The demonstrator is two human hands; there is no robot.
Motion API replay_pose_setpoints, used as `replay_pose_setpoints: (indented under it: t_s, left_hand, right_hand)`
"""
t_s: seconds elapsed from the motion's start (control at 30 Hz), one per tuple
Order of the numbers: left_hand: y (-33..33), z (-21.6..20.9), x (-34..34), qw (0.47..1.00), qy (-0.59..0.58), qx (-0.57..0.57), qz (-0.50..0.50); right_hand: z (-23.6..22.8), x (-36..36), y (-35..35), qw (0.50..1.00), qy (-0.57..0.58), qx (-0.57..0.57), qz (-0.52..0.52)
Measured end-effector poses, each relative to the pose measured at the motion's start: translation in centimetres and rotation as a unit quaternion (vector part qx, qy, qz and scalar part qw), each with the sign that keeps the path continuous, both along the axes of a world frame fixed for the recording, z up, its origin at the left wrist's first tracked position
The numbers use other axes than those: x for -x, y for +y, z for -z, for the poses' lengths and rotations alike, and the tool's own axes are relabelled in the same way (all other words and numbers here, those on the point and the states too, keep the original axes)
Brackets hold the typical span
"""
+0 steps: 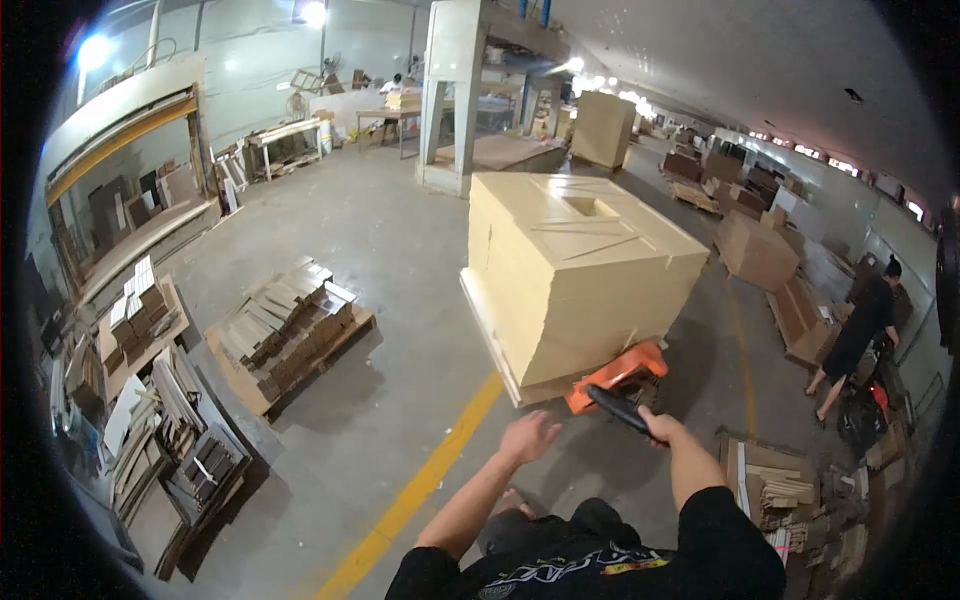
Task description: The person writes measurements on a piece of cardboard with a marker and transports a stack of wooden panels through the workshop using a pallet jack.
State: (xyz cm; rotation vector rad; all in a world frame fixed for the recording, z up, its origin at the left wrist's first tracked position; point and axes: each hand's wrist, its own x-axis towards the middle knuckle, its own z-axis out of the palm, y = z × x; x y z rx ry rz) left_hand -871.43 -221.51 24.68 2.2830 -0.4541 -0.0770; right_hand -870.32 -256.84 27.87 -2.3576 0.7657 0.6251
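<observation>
Right hand (662, 428) is wrapped around the black handle (622, 409) of the orange pallet jack (615, 374), grip closed firmly on that smooth, rounded bar. The handle slants up and away from the wrist toward the jack's painted metal body, which sits tucked against the near edge of the load. And what a load: a big, blocky stack of pale cardboard sheets (575, 275), flat-topped and square-cornered, matte tan faces, with a small rectangular cut-out in the top layer. It rests just beyond the jack, straight ahead of the gripping hand.

Left hand (528, 438) hangs free, fingers loosely spread, grip open and holding nothing, hovering over the grey concrete floor (390, 260) just left of the handle. A yellow painted line (430, 480) runs diagonally beneath it.

Off to the left, a wooden pallet of cut cardboard pieces (290, 330), ragged and layered, edges showing corrugated stripes. Further left, more heaped offcuts (180, 430). On the right, another person in dark clothes (858, 335) walks near low brown stacks (755, 250).
</observation>
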Motion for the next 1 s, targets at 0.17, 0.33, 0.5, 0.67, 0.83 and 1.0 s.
replay_pose_setpoints:
  t_s: [0.17,0.33,0.5,0.67,0.83,1.0]
  left_hand:
    - [-8.2,-4.6,3.6,0.977,-0.157,-0.087,0.113]
    - [-14.0,-1.1,12.4,0.940,-0.046,-0.262,0.213]
    - [-14.7,0.7,23.7,0.911,-0.085,-0.284,0.288]
    - [-12.0,-0.4,35.4,0.878,-0.127,-0.326,0.326]
    - [-6.3,-0.4,45.5,0.883,-0.167,-0.303,0.318]
    - [-0.8,1.9,57.4,0.882,-0.178,-0.292,0.324]
  right_hand:
    - [-3.2,10.7,4.7,0.993,0.011,0.094,-0.071]
    - [-3.1,23.6,2.6,0.994,0.039,0.070,-0.080]
    - [-6.1,37.2,2.5,0.989,-0.014,0.110,-0.099]
    - [-6.6,48.4,4.3,0.985,-0.014,0.103,-0.138]
    - [-4.6,58.7,9.7,0.977,-0.080,0.145,-0.133]
    - [-3.4,69.8,15.0,0.984,-0.039,0.125,-0.125]
